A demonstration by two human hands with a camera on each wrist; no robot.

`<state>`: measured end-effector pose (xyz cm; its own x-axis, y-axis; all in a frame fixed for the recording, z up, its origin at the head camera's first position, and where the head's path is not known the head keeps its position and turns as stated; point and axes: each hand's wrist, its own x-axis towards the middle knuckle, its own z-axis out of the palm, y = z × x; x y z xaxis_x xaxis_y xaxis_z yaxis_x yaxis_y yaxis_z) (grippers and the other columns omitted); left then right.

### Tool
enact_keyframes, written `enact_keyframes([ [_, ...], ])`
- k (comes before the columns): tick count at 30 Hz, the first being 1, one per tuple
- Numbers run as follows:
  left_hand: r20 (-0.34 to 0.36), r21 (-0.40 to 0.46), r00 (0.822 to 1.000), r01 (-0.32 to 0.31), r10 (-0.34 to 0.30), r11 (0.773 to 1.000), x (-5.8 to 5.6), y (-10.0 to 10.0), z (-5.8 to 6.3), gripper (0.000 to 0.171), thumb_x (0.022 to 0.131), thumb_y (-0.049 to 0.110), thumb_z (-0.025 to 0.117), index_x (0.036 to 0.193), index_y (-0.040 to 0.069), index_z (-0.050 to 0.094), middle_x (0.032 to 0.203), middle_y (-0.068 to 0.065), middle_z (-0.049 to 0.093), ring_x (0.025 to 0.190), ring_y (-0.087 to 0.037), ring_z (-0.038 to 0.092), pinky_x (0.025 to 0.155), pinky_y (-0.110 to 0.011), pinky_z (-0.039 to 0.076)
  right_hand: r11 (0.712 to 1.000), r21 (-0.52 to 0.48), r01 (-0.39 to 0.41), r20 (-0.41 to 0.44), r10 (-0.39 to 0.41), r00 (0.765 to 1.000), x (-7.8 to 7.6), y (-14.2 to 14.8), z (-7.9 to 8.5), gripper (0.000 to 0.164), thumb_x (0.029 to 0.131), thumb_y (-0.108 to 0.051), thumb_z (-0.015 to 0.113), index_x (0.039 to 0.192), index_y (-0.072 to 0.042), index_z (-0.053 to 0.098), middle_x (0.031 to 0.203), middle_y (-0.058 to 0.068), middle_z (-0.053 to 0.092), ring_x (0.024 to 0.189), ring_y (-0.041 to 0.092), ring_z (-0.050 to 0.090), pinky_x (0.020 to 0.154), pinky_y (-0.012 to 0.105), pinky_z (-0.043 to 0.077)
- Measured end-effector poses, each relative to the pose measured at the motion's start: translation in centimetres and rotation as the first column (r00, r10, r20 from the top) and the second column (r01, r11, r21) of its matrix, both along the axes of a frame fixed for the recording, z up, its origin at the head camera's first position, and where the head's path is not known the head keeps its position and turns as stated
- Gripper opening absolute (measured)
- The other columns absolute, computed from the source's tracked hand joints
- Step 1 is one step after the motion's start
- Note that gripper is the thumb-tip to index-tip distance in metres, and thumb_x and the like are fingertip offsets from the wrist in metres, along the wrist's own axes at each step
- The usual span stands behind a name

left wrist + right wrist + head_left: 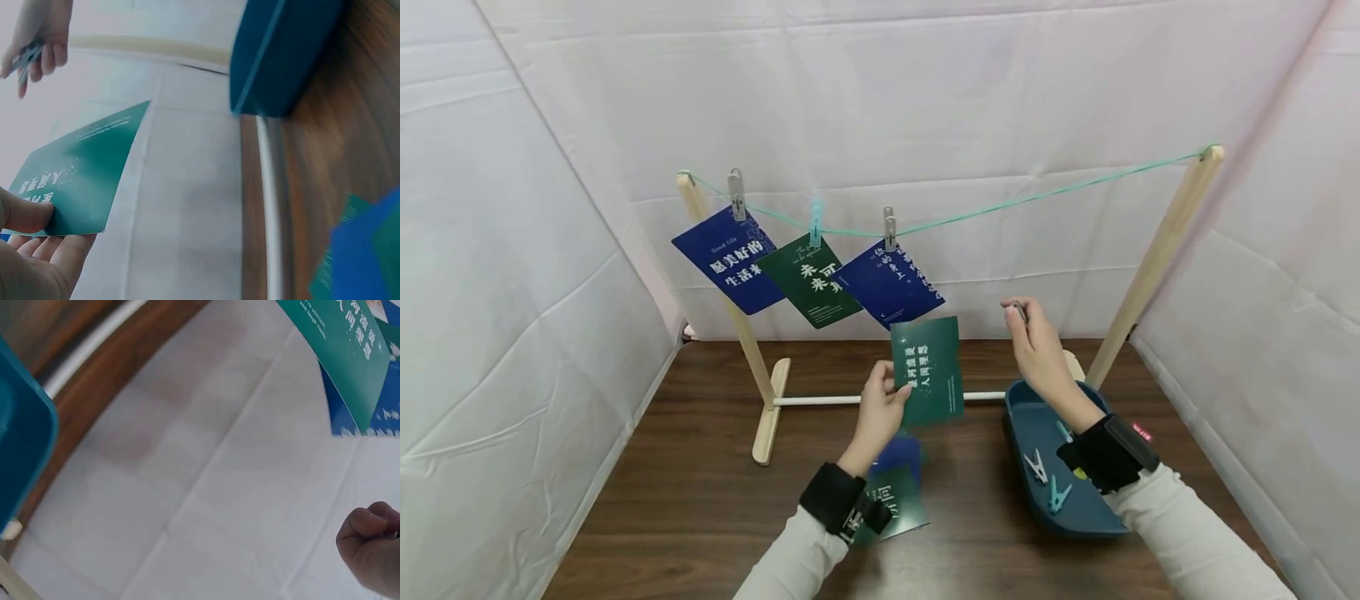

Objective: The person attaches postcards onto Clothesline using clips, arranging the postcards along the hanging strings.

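Note:
My left hand (880,408) pinches a green card (936,367) by its left edge, thumb on the printed face and fingers behind. To its right, my raised right hand (1043,358) holds a greyish clothespin (28,56) between thumb and fingers. Behind and above, a thin green line (1030,198) carries three cards, each clipped at a corner: a blue card (722,258) at left, a dark green card (820,300) in the middle and another blue card (887,292). The held card's top overlaps that last one in the head view. In the right wrist view the clothespin is mostly hidden.
Wooden posts (1157,258) hold up the line, joined low down by a white rod (820,401). A dark blue basin (1018,475) with several clothespins (1058,496) stands under my right forearm. Loose cards (902,492) lie on the brown table (700,500) below my left hand.

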<state>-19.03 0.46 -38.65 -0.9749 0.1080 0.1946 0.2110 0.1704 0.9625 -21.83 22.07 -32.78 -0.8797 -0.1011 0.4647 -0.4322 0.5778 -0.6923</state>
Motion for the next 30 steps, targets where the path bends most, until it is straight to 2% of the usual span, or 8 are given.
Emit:
enact_keyframes([
  [3, -0.008, 0.020, 1.000, 0.008, -0.008, 1.000, -0.9, 1.1, 0.7, 0.022, 0.089, -0.001, 0.046, 0.111, -0.001, 0.042, 0.094, -0.025, 0.060, 0.090, -0.033, 0.060, 0.073, -0.036, 0.051, 0.999, 0.025, -0.023, -0.023, 0.024, 0.999, -0.5, 0.1, 1.5, 0.038, 0.096, -0.026, 0.035, 0.121, 0.000, 0.044, 0.093, 0.017, 0.050, 0.076, 0.019, 0.046, 0.066, 0.028, 0.036],
  [5, -0.005, 0.042, 1.000, 0.007, -0.007, 0.999, -1.9, 1.8, 0.4, 0.024, 0.090, 0.001, 0.046, 0.113, 0.002, 0.041, 0.097, -0.023, 0.061, 0.090, -0.031, 0.062, 0.071, -0.033, 0.052, 0.998, 0.050, -0.046, -0.044, 0.048, 0.998, -1.2, 0.5, 2.0, 0.039, 0.093, -0.027, 0.043, 0.123, -0.002, 0.046, 0.106, 0.019, 0.053, 0.088, 0.022, 0.049, 0.072, 0.028, 0.040],
  [10, -0.035, 0.078, 0.999, -0.004, 0.007, 0.997, -3.3, 3.4, 1.4, 0.025, 0.090, 0.003, 0.047, 0.114, 0.003, 0.041, 0.095, -0.021, 0.061, 0.085, -0.027, 0.063, 0.066, -0.027, 0.050, 0.999, 0.042, 0.008, -0.183, 0.000, 0.983, -2.4, 0.4, 4.5, 0.034, 0.086, -0.019, 0.057, 0.116, -0.003, 0.055, 0.102, 0.017, 0.061, 0.090, 0.018, 0.054, 0.073, 0.027, 0.039],
  [12, -0.060, 0.069, 0.998, -0.017, 0.022, 0.997, -3.8, 4.0, 2.0, 0.024, 0.090, 0.003, 0.047, 0.113, 0.004, 0.040, 0.083, -0.015, 0.059, 0.070, -0.021, 0.059, 0.058, -0.022, 0.044, 0.999, 0.023, 0.024, -0.228, -0.018, 0.974, -2.9, 0.3, 5.7, 0.033, 0.087, -0.018, 0.056, 0.115, -0.001, 0.055, 0.098, 0.017, 0.063, 0.085, 0.011, 0.054, 0.069, 0.027, 0.037],
  [14, -0.087, 0.075, 0.995, -0.037, 0.044, 0.996, -4.2, 4.6, 2.7, 0.022, 0.090, 0.004, 0.047, 0.109, 0.003, 0.038, 0.071, -0.007, 0.046, 0.060, -0.015, 0.046, 0.054, -0.021, 0.034, 1.000, 0.018, 0.014, -0.246, -0.009, 0.969, -3.4, 0.3, 7.0, 0.032, 0.090, -0.017, 0.051, 0.115, 0.002, 0.052, 0.097, 0.018, 0.063, 0.079, 0.004, 0.053, 0.066, 0.022, 0.037],
  [17, -0.107, 0.105, 0.992, -0.053, 0.064, 0.993, -4.8, 5.7, 3.5, 0.020, 0.090, 0.004, 0.046, 0.104, 0.003, 0.032, 0.069, 0.001, 0.026, 0.058, -0.014, 0.029, 0.055, -0.022, 0.027, 1.000, 0.017, -0.024, -0.236, 0.028, 0.971, -4.1, 0.1, 9.0, 0.031, 0.093, -0.017, 0.043, 0.114, 0.004, 0.048, 0.096, 0.020, 0.062, 0.072, -0.003, 0.048, 0.060, 0.016, 0.036],
  [24, -0.105, 0.239, 0.989, -0.080, 0.108, 0.968, -5.8, 7.9, 5.0, 0.022, 0.090, 0.003, 0.045, 0.099, 0.004, 0.025, 0.075, 0.002, 0.031, 0.066, -0.011, 0.035, 0.061, -0.021, 0.031, 0.999, -0.042, -0.035, -0.189, 0.026, 0.982, -5.3, -1.8, 13.1, 0.028, 0.091, -0.016, 0.046, 0.113, 0.002, 0.045, 0.102, 0.016, 0.058, 0.078, 0.001, 0.055, 0.069, 0.013, 0.043],
  [30, -0.082, 0.255, 0.988, -0.109, 0.134, 0.961, -6.5, 8.4, 4.9, 0.022, 0.091, 0.006, 0.045, 0.100, 0.001, 0.025, 0.072, 0.000, 0.021, 0.061, -0.016, 0.028, 0.057, -0.025, 0.025, 0.995, -0.095, -0.020, -0.249, -0.004, 0.968, -6.9, -3.1, 14.1, 0.022, 0.089, -0.015, 0.049, 0.102, 0.003, 0.051, 0.095, 0.014, 0.064, 0.083, 0.013, 0.061, 0.075, 0.015, 0.045],
])
